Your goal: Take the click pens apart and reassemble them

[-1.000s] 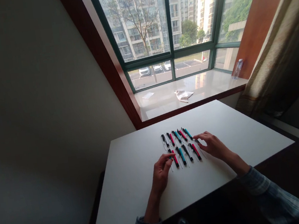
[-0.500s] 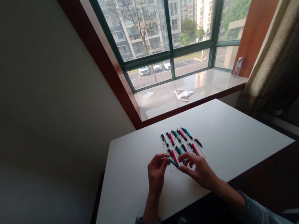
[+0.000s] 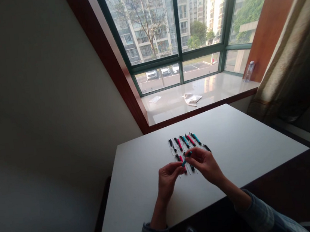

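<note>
A teal pen barrel [image 3: 183, 163] with a dark end is held above the table, tilted up to the right. My left hand [image 3: 167, 180] pinches its lower left end between thumb and fingers. The fingers of my right hand [image 3: 207, 164] close on its upper right part, near the dark end. Beneath and beyond my hands, pen parts lie in two rows: black pieces, thin clear or white sticks, a red barrel [image 3: 191, 139] and another teal barrel [image 3: 197, 138] among them. My right hand covers part of the nearer row; a black piece [image 3: 207, 148] shows past it.
The white table [image 3: 139, 170] reaches to a windowsill [image 3: 165, 111], where a crumpled wrapper [image 3: 192, 99] and a clear bottle [image 3: 249, 71] stand or lie. A wall is on the left and a curtain [image 3: 284, 40] on the right.
The teal barrel has swung from pointing down-right to pointing up-right. My right hand, its fingers apart before, has closed on it. My left hand has shifted slightly right.
</note>
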Demonstrator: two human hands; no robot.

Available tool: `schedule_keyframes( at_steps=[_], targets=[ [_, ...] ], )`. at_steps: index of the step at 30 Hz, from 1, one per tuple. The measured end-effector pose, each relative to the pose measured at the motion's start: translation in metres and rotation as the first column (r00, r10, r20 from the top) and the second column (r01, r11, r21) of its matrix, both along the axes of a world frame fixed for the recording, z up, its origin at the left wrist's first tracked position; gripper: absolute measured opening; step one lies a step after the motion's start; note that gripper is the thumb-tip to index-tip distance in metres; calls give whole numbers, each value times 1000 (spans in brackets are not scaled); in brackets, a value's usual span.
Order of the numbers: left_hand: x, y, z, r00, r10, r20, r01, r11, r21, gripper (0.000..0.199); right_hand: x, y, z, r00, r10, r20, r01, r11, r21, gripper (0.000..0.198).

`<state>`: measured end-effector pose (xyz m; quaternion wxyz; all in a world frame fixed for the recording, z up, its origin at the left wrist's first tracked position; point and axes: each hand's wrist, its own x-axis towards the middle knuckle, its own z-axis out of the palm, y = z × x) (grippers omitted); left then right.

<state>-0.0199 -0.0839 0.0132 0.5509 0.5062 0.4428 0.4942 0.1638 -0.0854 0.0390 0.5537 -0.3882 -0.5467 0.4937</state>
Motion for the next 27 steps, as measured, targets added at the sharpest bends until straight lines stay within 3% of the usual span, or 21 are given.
schedule_keyframes(
  at_steps=[7,13,15,18,21,27],
  targets=[
    [1,-1,3,999,-31,10,31,1000,4,30,-5,5,7,1000,8,18,-8,999,31,32],
    [0,1,0,1000,31,-3,-31,999,9,27,36,10,-5,971,-232,57,228,971,76,29],
    [0,1,-1,999,48,-16,-48,999,16,27,60,12,-17,912,-373,172,353,926,136,28],
    [0,2,0,998,44,-40,-43,999,24,27,98,13,-40,708,-564,424,484,826,291,27],
    [0,1,3,998,35,-61,-33,999,27,26,126,10,-64,562,-576,594,401,817,414,28],
    [-1,1,5,997,38,-73,-36,999,23,26,134,-2,-87,542,-433,720,254,901,351,25]
  ],
)
